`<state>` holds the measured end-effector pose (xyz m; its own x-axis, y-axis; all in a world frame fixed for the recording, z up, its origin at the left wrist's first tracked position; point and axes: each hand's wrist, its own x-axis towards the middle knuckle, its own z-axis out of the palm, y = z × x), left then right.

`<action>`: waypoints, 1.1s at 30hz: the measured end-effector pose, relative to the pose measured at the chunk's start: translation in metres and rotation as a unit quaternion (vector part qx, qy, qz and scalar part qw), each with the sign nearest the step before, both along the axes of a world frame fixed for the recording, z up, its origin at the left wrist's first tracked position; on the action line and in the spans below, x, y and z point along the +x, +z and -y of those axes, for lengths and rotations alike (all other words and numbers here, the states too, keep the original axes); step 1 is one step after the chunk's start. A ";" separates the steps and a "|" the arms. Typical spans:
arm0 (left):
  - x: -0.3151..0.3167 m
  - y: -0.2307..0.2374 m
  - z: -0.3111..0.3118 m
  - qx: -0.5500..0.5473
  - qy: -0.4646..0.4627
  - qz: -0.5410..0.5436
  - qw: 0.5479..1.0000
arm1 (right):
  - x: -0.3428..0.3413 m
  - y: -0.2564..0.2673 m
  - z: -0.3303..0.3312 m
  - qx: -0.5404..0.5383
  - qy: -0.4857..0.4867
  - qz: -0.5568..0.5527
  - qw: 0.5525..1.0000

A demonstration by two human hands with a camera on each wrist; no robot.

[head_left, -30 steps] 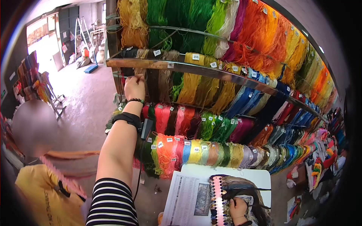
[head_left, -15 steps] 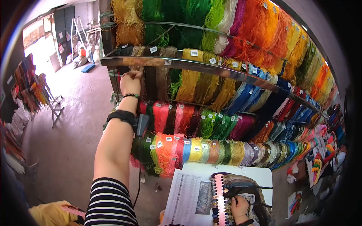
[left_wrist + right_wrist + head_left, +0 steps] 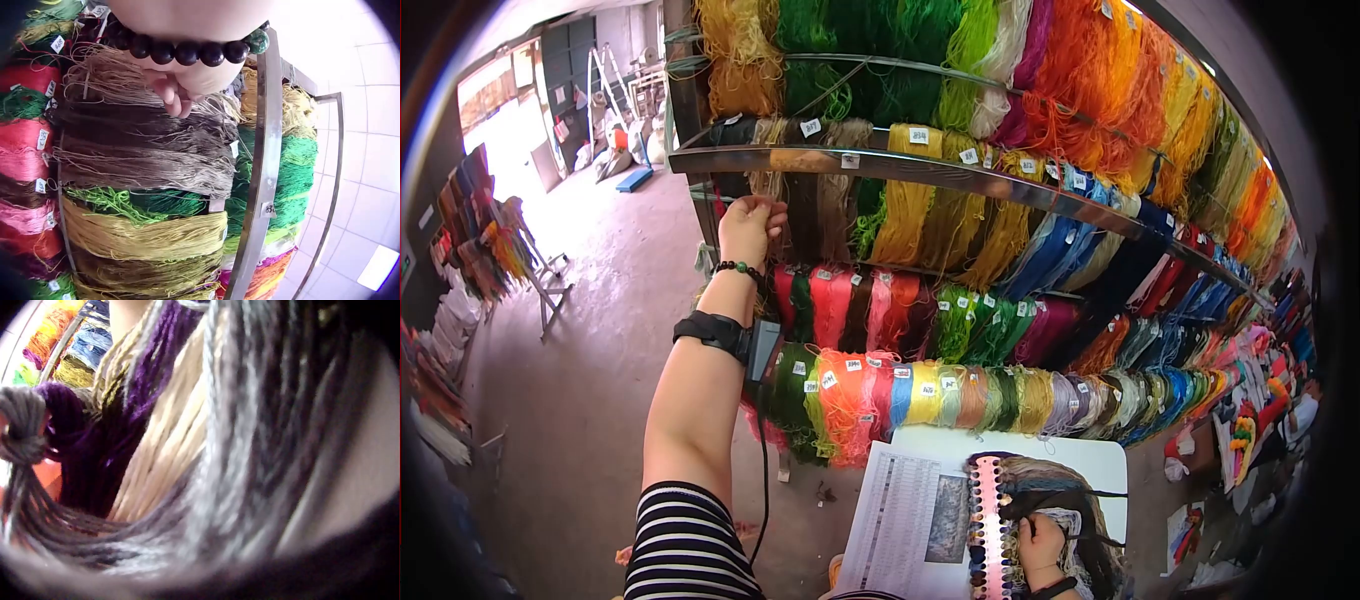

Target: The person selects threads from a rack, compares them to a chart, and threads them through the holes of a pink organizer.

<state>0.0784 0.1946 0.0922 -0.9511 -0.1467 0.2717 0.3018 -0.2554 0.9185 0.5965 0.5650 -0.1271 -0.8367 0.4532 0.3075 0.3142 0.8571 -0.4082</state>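
Observation:
My left hand (image 3: 745, 232) is raised to the left end of the rack, its curled fingers at a beige skein (image 3: 766, 184) below the metal rail. In the left wrist view the left hand (image 3: 178, 84) lies over beige strands (image 3: 103, 72), beside dark brown ones (image 3: 112, 125); the palm hides part of its hold. Low in the head view, my right hand (image 3: 1041, 548) grips dark strands on a pink holed card (image 3: 990, 520) hung with thread samples. Grey threads (image 3: 244, 425) and purple threads (image 3: 81, 456) fill the right wrist view, where the fingers are hidden.
A metal rail (image 3: 940, 175) crosses in front of the skeins. Labelled skeins hang in several rows. Beneath the card lie a printed sheet (image 3: 895, 510) and a white board (image 3: 1105, 465). Another thread rack (image 3: 490, 235) stands at the far left, by grey floor.
My left hand has turned slightly, its fingers now showing toward the right. The person in yellow at lower left has gone from view. The right hand still grips the dark strands.

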 end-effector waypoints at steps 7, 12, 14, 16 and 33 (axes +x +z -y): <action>-0.020 -0.018 0.010 -0.153 0.106 -0.070 0.980 | 0.000 -0.001 0.001 0.006 -0.013 0.012 1.000; -0.021 -0.015 0.003 -0.304 0.249 -0.111 0.913 | 0.000 0.000 0.002 0.000 -0.010 0.001 1.000; -0.016 -0.007 -0.003 -0.301 0.255 -0.057 0.917 | 0.000 0.000 0.002 -0.001 -0.012 0.003 1.000; -0.014 -0.004 -0.004 -0.294 0.251 -0.025 0.922 | 0.000 0.000 0.002 -0.002 -0.010 0.004 1.000; 0.003 -0.015 0.003 0.006 0.053 -0.041 0.998 | -0.001 0.001 0.004 0.004 -0.021 0.013 1.000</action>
